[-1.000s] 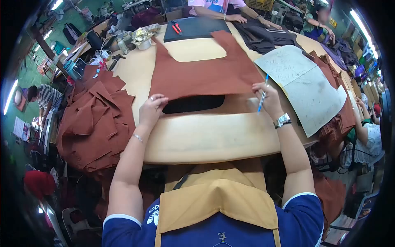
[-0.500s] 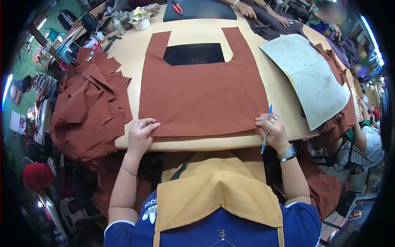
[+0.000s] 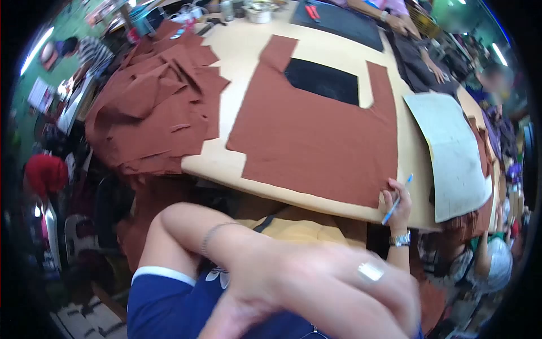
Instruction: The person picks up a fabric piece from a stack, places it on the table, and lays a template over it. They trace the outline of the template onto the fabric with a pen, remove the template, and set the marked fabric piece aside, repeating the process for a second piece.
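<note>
Bench (image 3: 240, 56), centre: cut fabric panel (image 3: 316, 141) lying flat, notch toward the far side, with a rectangular pad (image 3: 322, 81) inside the notch. Left of panel: heap of cut fabric pieces (image 3: 152, 101), overhanging the bench's left edge. Right of panel: card pattern (image 3: 451, 152), reaching past the near edge. Behind the pad, at the far edge: cutting mat (image 3: 344, 21) with snips (image 3: 311, 11) on it. Panel's near right corner: right hand (image 3: 400, 206) touching it, pen (image 3: 396, 199) in its grip.
</note>
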### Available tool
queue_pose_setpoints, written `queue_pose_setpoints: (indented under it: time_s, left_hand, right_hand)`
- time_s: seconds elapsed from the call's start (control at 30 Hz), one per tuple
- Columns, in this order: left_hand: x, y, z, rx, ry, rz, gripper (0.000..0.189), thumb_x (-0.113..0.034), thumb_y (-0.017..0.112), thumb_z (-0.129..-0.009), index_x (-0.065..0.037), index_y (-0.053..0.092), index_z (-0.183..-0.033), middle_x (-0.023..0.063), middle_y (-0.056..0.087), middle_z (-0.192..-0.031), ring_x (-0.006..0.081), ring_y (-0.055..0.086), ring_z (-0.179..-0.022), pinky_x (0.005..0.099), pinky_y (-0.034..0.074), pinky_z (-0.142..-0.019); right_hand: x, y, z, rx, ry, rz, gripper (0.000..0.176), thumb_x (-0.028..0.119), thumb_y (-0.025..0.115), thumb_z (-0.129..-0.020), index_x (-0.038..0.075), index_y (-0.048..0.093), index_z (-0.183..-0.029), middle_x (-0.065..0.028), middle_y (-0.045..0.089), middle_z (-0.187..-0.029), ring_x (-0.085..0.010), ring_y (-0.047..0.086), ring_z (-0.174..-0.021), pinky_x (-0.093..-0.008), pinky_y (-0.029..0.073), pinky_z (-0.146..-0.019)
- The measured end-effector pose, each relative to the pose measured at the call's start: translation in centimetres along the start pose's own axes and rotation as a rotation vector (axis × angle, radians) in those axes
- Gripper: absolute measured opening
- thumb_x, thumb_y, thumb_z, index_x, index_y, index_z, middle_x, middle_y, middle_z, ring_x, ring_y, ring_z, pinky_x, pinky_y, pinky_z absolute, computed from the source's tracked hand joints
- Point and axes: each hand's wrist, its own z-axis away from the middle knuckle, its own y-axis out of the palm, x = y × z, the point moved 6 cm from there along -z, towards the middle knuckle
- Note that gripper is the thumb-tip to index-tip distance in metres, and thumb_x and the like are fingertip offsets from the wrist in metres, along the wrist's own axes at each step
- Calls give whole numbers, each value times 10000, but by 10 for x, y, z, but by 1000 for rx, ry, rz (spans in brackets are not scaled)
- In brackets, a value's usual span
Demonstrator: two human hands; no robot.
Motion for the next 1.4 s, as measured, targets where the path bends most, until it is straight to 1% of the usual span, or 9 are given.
queue_pose_setpoints:
  time_s: [0.7, 0.8, 0.93, 1.03, 1.13, 1.17, 1.27, 1.33, 1.4]
  left_hand:
    - [25, 45, -34, 72, 211, 513, 865, -693, 676, -720, 52, 615, -1155, 330, 562, -1122, 310, 621, -776, 390, 509, -666]
    - [45, 52, -16, 5, 302, 427, 914, -635, 708, -726, 170, 585, -1141, 302, 610, -986, 307, 622, -742, 336, 508, -648]
    - [-3, 46, 15, -658, -14, 410, 319, -215, 643, -823, 98, 597, -864, 152, 588, -816, 247, 563, -768, 322, 444, -684]
    - [-36, 52, -23, -448, -421, -635, 223, -266, 507, -954, -146, 668, -1052, 23, 514, -737, 169, 409, -645, 338, 324, -609]
    - [-19, 9, -5, 167, 71, -110, 331, -358, 557, -944, -487, 590, -1247, -3, 530, -800, 156, 397, -598, 305, 271, -589]
    - [-19, 2, 0, 214, -78, -190, 400, -411, 562, -941, -453, 517, -1337, -61, 507, -811, 108, 401, -581, 282, 309, -604]
    - [1, -49, 45, 180, -204, -654, 399, -505, 610, -867, -150, 626, -1047, 77, 579, -916, 237, 539, -686, 360, 430, -630]
    - [24, -90, 64, 253, -336, -1278, 674, -596, 568, -847, -41, 557, -1228, 157, 601, -984, 324, 588, -888, 448, 486, -779]
    - [47, -136, 113, 302, -747, -1718, 758, -608, 605, -812, -88, 504, -1353, 178, 489, -1356, 387, 430, -1279, 566, 315, -1050]
  right_hand:
    - [-8, 6, 3, -85, -36, 54, 282, 44, 771, -749, 28, 648, -1002, -131, 690, -1032, -277, 655, -930, -365, 516, -811]
    - [17, -14, 0, -189, -154, 178, 287, 65, 766, -762, 35, 632, -1014, -148, 689, -1036, -311, 652, -968, -396, 508, -842]
    - [13, -84, 4, -572, -168, 395, 307, 113, 744, -814, 22, 606, -1073, -166, 634, -1127, -324, 584, -1069, -413, 443, -948]
    - [-12, -138, 18, -815, 72, 501, 396, 148, 709, -864, 10, 530, -1190, -183, 538, -1275, -306, 517, -1163, -396, 404, -1005]
    - [-67, -163, 33, -986, 206, -3, 533, 182, 678, -902, 0, 398, -1318, -182, 465, -1357, -267, 472, -1213, -376, 386, -1031]
    - [-83, -164, 39, -1020, 230, -269, 583, 193, 668, -913, -4, 348, -1359, -180, 444, -1376, -253, 459, -1225, -370, 381, -1037]
    - [-88, -159, 43, -1088, 364, -539, 678, 166, 658, -919, -16, 237, -1418, -165, 437, -1392, -220, 444, -1246, -345, 393, -1033]
    - [-96, -163, 44, -1151, 412, -627, 633, 180, 648, -922, -6, 295, -1414, -128, 506, -1327, -231, 531, -1170, -368, 471, -965]
    - [-83, -173, 19, -1026, 374, -830, 573, 192, 638, -927, -1, 360, -1389, -114, 530, -1315, -238, 548, -1169, -380, 472, -974]
